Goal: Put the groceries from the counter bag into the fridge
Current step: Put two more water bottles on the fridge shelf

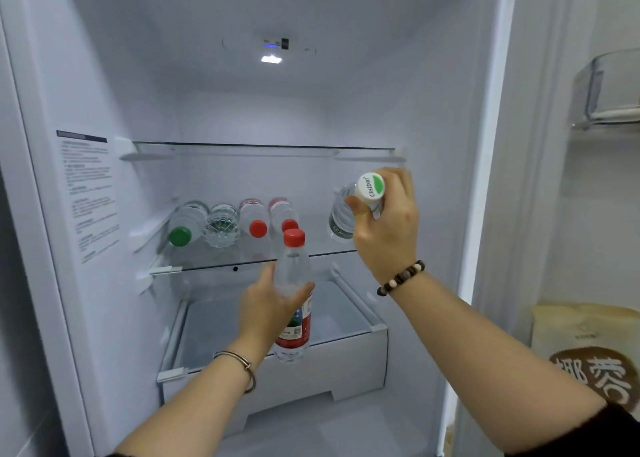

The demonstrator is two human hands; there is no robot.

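Reference: middle glass shelf of the open fridge.

On the shelf, from its left wall to centre, four bottles lie side by side, ends toward the front edge: green-capped bottle, base-out bottle, first red-capped bottle, second red-capped bottle. The right part of the shelf is bare glass.

Over that bare part, the right hand grips the white-and-green-capped bottle around its neck, fingers curled. The bottle points inward; whether it touches the glass cannot be told.

In front of the shelf's edge, at centre, the left hand holds an upright bottle, thumb and fingers wrapped round its body. Its red cap stands just above the edge.

Below the shelf sits an open drawer.
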